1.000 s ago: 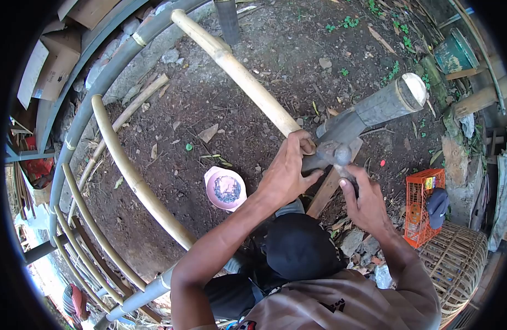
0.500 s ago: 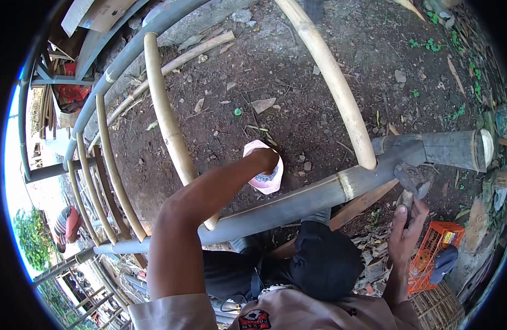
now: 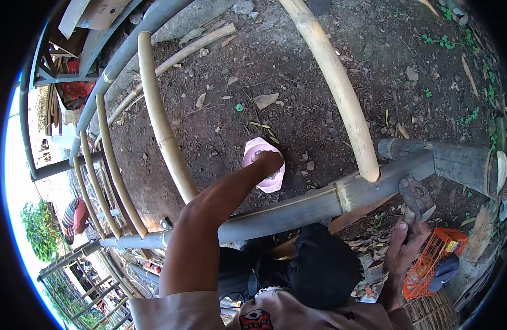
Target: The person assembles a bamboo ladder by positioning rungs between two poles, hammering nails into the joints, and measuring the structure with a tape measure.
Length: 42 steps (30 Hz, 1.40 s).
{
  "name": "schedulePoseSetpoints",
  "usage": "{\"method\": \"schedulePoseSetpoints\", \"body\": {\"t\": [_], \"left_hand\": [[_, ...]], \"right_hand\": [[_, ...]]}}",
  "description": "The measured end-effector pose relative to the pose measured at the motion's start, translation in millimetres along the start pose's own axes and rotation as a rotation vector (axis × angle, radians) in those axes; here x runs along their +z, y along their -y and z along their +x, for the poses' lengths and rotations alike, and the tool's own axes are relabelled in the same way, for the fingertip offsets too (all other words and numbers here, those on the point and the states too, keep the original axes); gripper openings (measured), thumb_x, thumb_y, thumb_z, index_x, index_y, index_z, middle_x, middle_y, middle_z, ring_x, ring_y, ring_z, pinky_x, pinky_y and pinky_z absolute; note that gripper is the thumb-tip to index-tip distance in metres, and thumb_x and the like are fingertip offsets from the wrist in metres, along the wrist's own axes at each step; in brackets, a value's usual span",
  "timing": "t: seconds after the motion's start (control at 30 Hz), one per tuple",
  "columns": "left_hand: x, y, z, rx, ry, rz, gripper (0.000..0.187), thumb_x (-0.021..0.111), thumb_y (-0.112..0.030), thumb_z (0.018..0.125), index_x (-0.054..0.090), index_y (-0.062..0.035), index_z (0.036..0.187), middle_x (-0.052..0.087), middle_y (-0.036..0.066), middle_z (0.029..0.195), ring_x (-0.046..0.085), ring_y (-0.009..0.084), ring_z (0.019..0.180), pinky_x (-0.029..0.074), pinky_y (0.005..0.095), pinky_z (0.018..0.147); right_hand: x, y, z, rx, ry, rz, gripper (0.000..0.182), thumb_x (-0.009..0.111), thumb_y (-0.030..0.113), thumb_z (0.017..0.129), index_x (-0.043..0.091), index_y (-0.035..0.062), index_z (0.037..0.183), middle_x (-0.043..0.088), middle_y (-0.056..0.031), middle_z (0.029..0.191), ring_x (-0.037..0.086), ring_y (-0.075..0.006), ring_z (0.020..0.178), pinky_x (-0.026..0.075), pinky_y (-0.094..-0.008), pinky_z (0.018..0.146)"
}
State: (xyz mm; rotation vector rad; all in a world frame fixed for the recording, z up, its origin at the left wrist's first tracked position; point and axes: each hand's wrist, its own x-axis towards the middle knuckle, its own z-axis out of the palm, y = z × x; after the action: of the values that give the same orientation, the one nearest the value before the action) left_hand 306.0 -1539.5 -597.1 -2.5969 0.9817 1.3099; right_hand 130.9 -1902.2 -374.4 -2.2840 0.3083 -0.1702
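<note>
My left hand (image 3: 270,162) reaches down into a pink bowl (image 3: 252,153) on the soil. Its fingers point into the bowl and are hidden, so what they hold, if anything, does not show. Small dark bits lie in the bowl, too small to name. At the right, my right hand (image 3: 404,246) is wrapped round the short handle of a hammer (image 3: 417,198), its dark, worn head upward. The hammer head is beside the end of a thick grey bamboo pole (image 3: 297,206). A pale bamboo rung (image 3: 341,91) meets this pole at a hole near the hammer.
More pale rungs (image 3: 160,124) run to a second grey pole (image 3: 119,63) at the upper left. An orange crate (image 3: 429,264) stands at the lower right, above a woven basket (image 3: 426,313). Another person (image 3: 75,220) bends over at the far left. Leaves and stones lie about.
My left hand has moved slightly right and stays at the bowl, more of whose inside shows. The view has shifted a little. My right hand still holds the hammer.
</note>
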Motion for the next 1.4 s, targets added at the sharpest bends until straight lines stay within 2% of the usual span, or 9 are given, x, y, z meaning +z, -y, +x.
{"method": "schedulePoseSetpoints", "body": {"t": [0.17, 0.3, 0.47, 0.73, 0.87, 0.97, 1.13, 1.3, 1.4], "left_hand": [[7.4, 30.6, 15.5, 0.028, 0.048, -0.07, 0.02, 0.069, -0.011, 0.08, 0.074, -0.0002, 0.096, 0.074, 0.021, 0.1, 0.072, 0.036, 0.098, 0.058, 0.0438, 0.083], [-74.9, 26.9, -11.6, 0.045, 0.275, -0.115, 0.022, 0.075, -0.017, 0.076, 0.076, -0.0049, 0.095, 0.073, 0.02, 0.098, 0.071, 0.0354, 0.095, 0.057, 0.0444, 0.081], [-134.8, 32.6, -61.2, 0.123, -0.115, -0.374, 0.016, 0.075, -0.015, 0.075, 0.065, -0.0053, 0.081, 0.069, 0.013, 0.089, 0.068, 0.0308, 0.088, 0.052, 0.041, 0.074], [-234.7, 43.4, -135.7, 0.127, -0.566, -0.636, 0.013, 0.067, -0.006, 0.082, 0.059, -0.0032, 0.091, 0.066, 0.01, 0.082, 0.065, 0.0208, 0.077, 0.051, 0.0367, 0.071], [-281.4, 74.8, -133.1, 0.133, -0.74, -0.917, 0.012, 0.062, -0.002, 0.087, 0.061, 0.001, 0.099, 0.063, 0.004, 0.084, 0.063, 0.0117, 0.077, 0.052, 0.0283, 0.069], [-313.3, 110.4, -106.0, 0.127, -1.041, -1.129, 0.025, 0.064, -0.009, 0.087, 0.068, -0.0025, 0.111, 0.067, 0.004, 0.08, 0.061, 0.0116, 0.072, 0.049, 0.0296, 0.066], [-388.2, 146.1, -81.3, -0.009, -1.352, -1.04, 0.026, 0.065, -0.013, 0.091, 0.071, 0.0014, 0.112, 0.071, 0.008, 0.088, 0.065, 0.0125, 0.078, 0.052, 0.0272, 0.072], [-435.6, 161.4, -57.7, -0.216, -1.626, -0.778, 0.021, 0.069, -0.022, 0.09, 0.078, -0.0094, 0.104, 0.076, 0.015, 0.097, 0.072, 0.0239, 0.09, 0.053, 0.0355, 0.086], [-444.2, 180.9, -35.4, -0.187, -1.71, -0.658, 0.017, 0.069, -0.02, 0.091, 0.077, -0.0125, 0.103, 0.076, 0.012, 0.095, 0.073, 0.028, 0.087, 0.055, 0.0383, 0.079]], "right_hand": [[-1.0, 0.8, 0.1, 0.058, 0.015, 0.069, 0.034, 0.048, 0.022, 0.106, 0.034, 0.0031, 0.131, 0.053, -0.0061, 0.094, 0.043, -0.0061, 0.068, 0.037, -0.0209, 0.057], [-1.7, 6.0, 3.9, 0.057, 0.009, 0.062, 0.033, 0.048, 0.022, 0.106, 0.034, 0.0041, 0.131, 0.053, -0.0059, 0.093, 0.043, -0.0062, 0.068, 0.037, -0.0207, 0.057], [-3.2, 20.6, 14.3, 0.062, -0.01, 0.18, 0.034, 0.049, 0.024, 0.107, 0.035, 0.0047, 0.131, 0.053, -0.0065, 0.09, 0.044, -0.0066, 0.066, 0.036, -0.0211, 0.056], [-13.3, 78.7, 71.4, -0.051, -0.021, 0.521, 0.038, 0.049, 0.023, 0.106, 0.03, 0.0124, 0.137, 0.053, -0.0069, 0.084, 0.041, -0.0057, 0.056, 0.034, -0.0192, 0.047], [-5.0, 133.5, 126.3, -0.17, 0.117, 0.709, 0.039, 0.048, 0.024, 0.107, 0.029, 0.0149, 0.139, 0.053, -0.0078, 0.084, 0.04, -0.0049, 0.051, 0.033, -0.0185, 0.045], [14.7, 185.1, 176.1, -0.182, 0.164, 0.769, 0.038, 0.047, 0.025, 0.107, 0.031, 0.0157, 0.14, 0.053, -0.0069, 0.082, 0.041, -0.0044, 0.05, 0.034, -0.0184, 0.044], [58.6, 263.0, 270.3, -0.079, 0.214, 0.873, 0.035, 0.05, 0.024, 0.106, 0.035, 0.0147, 0.137, 0.054, -0.0032, 0.079, 0.046, -0.0051, 0.054, 0.035, -0.0188, 0.044], [111.7, 267.4, 368.4, -0.263, 0.145, 0.434, 0.037, 0.051, 0.027, 0.104, 0.039, 0.0138, 0.136, 0.062, -0.0109, 0.082, 0.063, -0.0208, 0.073, 0.052, -0.0403, 0.069], [132.6, 256.2, 398.3, -0.275, 0.157, 0.289, 0.039, 0.051, 0.03, 0.102, 0.041, 0.0147, 0.136, 0.068, -0.0223, 0.093, 0.068, -0.0398, 0.095, 0.048, -0.0491, 0.09]]}}
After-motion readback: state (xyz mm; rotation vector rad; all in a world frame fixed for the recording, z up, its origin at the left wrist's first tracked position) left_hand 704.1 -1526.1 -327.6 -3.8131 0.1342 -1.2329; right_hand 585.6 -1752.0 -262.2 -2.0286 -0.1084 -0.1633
